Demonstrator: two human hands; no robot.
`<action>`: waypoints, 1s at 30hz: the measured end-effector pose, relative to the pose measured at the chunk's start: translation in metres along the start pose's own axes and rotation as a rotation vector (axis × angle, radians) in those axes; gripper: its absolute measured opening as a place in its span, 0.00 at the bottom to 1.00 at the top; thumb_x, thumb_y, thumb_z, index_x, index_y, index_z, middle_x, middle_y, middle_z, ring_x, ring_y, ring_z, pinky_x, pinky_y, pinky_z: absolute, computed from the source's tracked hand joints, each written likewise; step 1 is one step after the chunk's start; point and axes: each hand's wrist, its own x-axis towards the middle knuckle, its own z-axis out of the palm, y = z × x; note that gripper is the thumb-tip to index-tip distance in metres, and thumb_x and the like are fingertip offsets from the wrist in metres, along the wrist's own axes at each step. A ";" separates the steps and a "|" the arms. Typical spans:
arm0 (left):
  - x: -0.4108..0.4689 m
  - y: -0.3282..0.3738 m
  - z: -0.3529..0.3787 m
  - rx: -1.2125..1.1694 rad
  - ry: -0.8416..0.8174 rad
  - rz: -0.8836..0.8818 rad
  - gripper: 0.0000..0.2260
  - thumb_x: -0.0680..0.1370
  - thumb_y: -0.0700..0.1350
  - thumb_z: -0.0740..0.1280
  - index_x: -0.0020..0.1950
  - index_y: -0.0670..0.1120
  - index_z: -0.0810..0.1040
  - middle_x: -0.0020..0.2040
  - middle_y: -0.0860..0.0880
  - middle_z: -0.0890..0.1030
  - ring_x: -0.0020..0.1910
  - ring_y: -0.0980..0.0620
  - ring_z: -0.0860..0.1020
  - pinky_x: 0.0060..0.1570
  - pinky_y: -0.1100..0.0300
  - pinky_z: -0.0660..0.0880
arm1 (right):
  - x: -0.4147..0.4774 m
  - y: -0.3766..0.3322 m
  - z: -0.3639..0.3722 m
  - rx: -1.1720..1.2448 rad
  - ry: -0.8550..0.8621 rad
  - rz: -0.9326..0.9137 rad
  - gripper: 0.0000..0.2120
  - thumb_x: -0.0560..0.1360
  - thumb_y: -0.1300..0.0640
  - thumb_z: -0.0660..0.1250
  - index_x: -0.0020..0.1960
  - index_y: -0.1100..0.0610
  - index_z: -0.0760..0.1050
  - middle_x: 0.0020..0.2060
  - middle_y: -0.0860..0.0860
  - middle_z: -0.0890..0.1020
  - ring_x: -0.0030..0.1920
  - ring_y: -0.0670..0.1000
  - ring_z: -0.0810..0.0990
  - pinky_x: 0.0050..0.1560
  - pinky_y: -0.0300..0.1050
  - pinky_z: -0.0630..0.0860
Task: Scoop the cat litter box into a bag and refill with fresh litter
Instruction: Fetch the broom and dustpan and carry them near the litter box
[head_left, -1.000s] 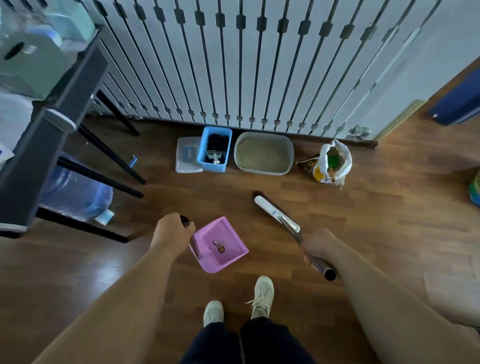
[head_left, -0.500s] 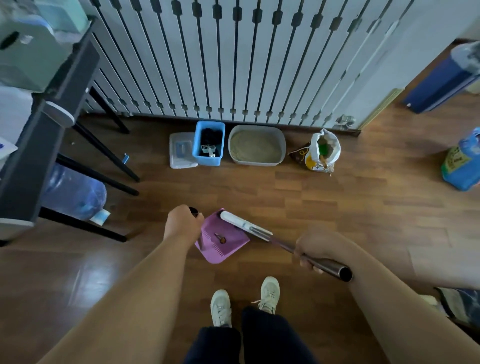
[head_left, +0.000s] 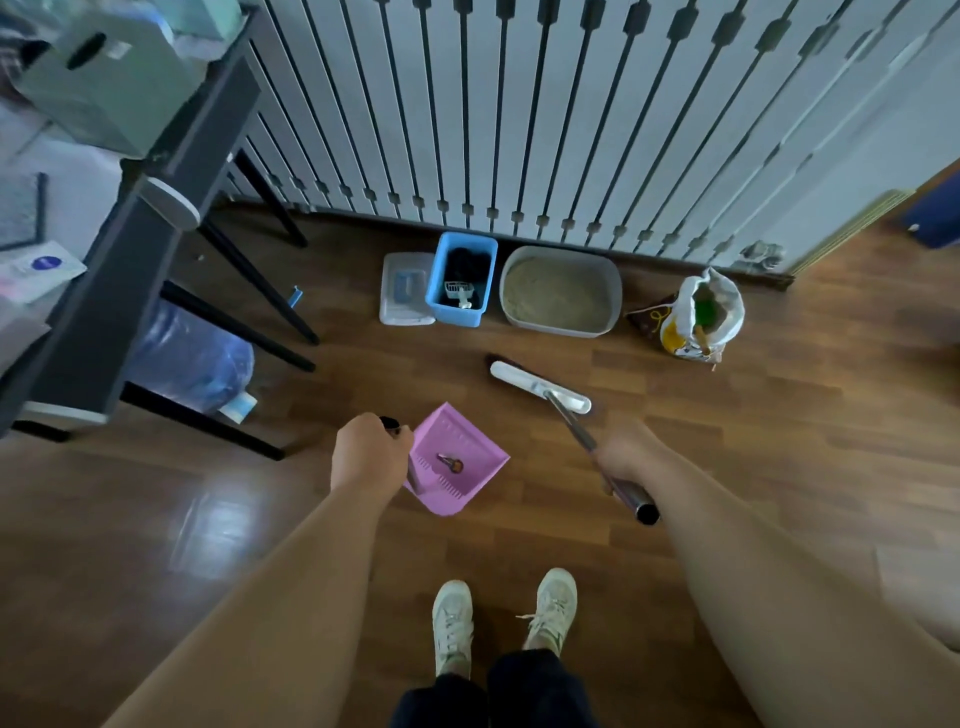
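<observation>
My two pale shoes (head_left: 551, 608) stand on the wooden floor (head_left: 779, 441) at the near edge. Just beyond them, my left hand (head_left: 366, 460) has its fingers curled tight round the upright handle of the pink dustpan (head_left: 467, 439). The pan sits low over the floor with a small dark object (head_left: 451, 462) lying in it. To the right, my right hand (head_left: 626, 457) has its fingers wrapped round the metal pole of the broom (head_left: 540, 387). The dark butt end of the pole sticks out toward me, and the long white head lies on the floor a little beyond the dustpan, apart from it.

Farther on, against the foot of the white railing (head_left: 519, 130), four things stand in a row. The grey litter box (head_left: 614, 296) is in the middle, holding sandy litter. Just left of it is a blue bin (head_left: 454, 312) with a white scoop (head_left: 460, 295) and something dark inside. A clear lidded tub (head_left: 402, 293) touches the bin's left side. Right of the litter box, near but apart, stands an open litter bag (head_left: 675, 332) with something green in its mouth.

At the far left a dark bench (head_left: 156, 208) carries a box and papers, with a large blue water bottle (head_left: 192, 358) lying underneath.
</observation>
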 end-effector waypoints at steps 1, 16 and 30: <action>0.001 0.002 0.000 -0.001 0.001 -0.005 0.10 0.80 0.48 0.65 0.48 0.40 0.78 0.39 0.48 0.78 0.37 0.50 0.76 0.35 0.60 0.72 | -0.003 0.004 0.005 -0.020 -0.031 0.002 0.09 0.79 0.63 0.58 0.46 0.66 0.75 0.20 0.52 0.79 0.20 0.49 0.78 0.21 0.35 0.68; 0.001 0.046 -0.021 -0.075 -0.060 0.034 0.08 0.79 0.46 0.65 0.47 0.41 0.75 0.41 0.46 0.77 0.41 0.47 0.75 0.39 0.56 0.70 | -0.070 0.017 -0.006 -0.042 -0.117 -0.047 0.11 0.77 0.62 0.61 0.49 0.66 0.80 0.25 0.52 0.79 0.24 0.48 0.77 0.32 0.41 0.74; 0.017 0.138 0.020 -0.019 -0.010 -0.001 0.09 0.78 0.46 0.66 0.40 0.43 0.73 0.35 0.47 0.78 0.36 0.50 0.77 0.34 0.58 0.74 | 0.060 0.057 -0.080 0.035 0.087 -0.071 0.04 0.75 0.63 0.61 0.46 0.59 0.74 0.33 0.52 0.76 0.30 0.49 0.74 0.24 0.39 0.66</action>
